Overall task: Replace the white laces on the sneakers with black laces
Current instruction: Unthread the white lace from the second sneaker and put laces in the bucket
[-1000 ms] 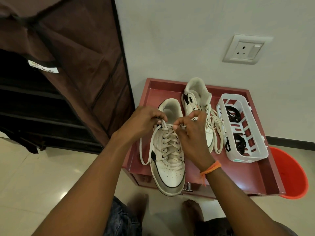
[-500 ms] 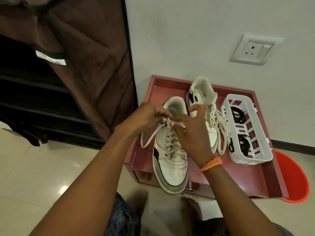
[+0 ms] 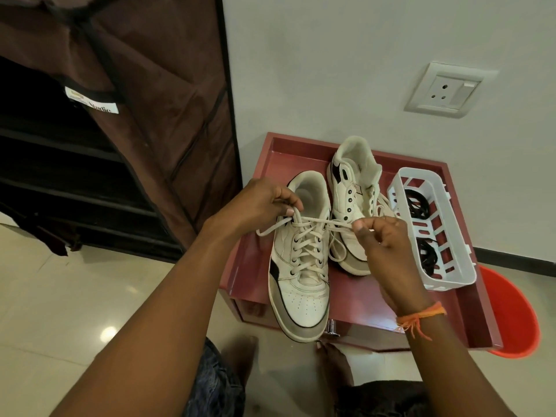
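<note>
left hand (image 3: 258, 203) pinches white lace (image 3: 313, 221) at frame centre | right hand (image 3: 382, 236) pinches its other end | near sneaker (image 3: 301, 266) still laced

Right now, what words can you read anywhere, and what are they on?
"Studio", or close to it; the letters are blurred: white tag on the brown fabric rack cover.
Small logo above that word: too blurred to read.
Small tag on the far sneaker's tongue: too small to read.

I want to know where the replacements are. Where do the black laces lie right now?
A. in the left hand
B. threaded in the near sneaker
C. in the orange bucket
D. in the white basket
D: the black laces lie coiled inside the white basket on the red tray.
</note>
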{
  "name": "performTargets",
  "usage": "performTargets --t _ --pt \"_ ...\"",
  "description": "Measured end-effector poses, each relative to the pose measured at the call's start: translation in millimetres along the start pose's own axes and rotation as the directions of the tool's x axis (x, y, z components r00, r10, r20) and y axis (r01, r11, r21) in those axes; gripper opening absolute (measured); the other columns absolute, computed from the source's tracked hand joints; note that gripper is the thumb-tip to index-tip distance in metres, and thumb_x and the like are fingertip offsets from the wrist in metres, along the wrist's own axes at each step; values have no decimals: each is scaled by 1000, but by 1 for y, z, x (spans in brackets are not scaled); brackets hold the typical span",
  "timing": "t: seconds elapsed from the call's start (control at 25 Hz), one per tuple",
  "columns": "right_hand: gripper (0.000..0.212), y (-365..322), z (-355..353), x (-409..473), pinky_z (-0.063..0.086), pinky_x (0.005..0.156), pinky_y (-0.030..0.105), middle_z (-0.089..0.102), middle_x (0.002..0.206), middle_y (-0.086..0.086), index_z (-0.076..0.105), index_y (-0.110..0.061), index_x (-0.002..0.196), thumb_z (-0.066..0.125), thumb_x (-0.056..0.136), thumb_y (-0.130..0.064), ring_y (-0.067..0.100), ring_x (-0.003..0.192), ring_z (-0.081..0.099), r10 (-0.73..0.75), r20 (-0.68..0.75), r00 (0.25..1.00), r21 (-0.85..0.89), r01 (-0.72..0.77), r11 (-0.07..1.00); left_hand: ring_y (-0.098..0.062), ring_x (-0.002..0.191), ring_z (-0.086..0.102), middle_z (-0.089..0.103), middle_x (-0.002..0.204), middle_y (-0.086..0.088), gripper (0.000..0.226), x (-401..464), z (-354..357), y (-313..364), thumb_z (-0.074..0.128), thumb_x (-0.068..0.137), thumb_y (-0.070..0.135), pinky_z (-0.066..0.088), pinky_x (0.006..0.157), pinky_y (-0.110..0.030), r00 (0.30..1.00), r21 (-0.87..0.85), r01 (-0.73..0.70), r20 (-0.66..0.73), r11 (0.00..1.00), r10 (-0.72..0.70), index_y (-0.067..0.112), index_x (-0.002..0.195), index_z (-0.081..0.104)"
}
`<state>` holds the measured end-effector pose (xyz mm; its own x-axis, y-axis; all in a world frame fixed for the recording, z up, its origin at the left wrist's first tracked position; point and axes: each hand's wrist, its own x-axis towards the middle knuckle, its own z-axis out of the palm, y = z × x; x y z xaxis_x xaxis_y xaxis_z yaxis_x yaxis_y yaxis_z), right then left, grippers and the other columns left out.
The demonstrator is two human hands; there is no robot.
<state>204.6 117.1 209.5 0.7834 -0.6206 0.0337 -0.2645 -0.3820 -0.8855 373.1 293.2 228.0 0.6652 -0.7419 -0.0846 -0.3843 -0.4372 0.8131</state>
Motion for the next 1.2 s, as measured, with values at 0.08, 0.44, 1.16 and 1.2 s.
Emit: performTargets --t 0.08,0.44,1.16,1.2 --pt "10 -7 10 0 46 89 33 40 113 5 70 -26 86 66 89 -35 -8 92 41 -198 -100 975 -147 182 972 -2 94 70 76 93 5 17 1 0 0 70 88 6 53 96 -28 1000 8 -4 -3 1000 4 17 98 78" --pt "6 -25 63 13 25 81 38 38 115 8 68 -21 82 68 86 -17 30 108 40 -288 -7 957 -515 244 822 1 95 69 76 96 7 15 1 -2 0 74 87 16 52 94 -23 1000 -24 8 -8 1000 -8 19 101 78" --pt "3 -21 65 9 36 88 49 42 118 5 71 -26 88 70 85 -25 30 114 40 -281 21 960 -514 251 820 2 87 69 76 89 9 12 5 -5 7 74 86 13 52 86 -16 999 35 21 24 999 -22 19 96 79" --pt "2 -20 65 9 36 86 48 42 116 5 70 -25 85 71 84 -24 29 111 41 -295 -2 955 -514 252 820 2 88 69 76 89 9 12 6 -5 7 74 87 14 52 87 -16 999 39 18 25 999 -19 19 96 79"
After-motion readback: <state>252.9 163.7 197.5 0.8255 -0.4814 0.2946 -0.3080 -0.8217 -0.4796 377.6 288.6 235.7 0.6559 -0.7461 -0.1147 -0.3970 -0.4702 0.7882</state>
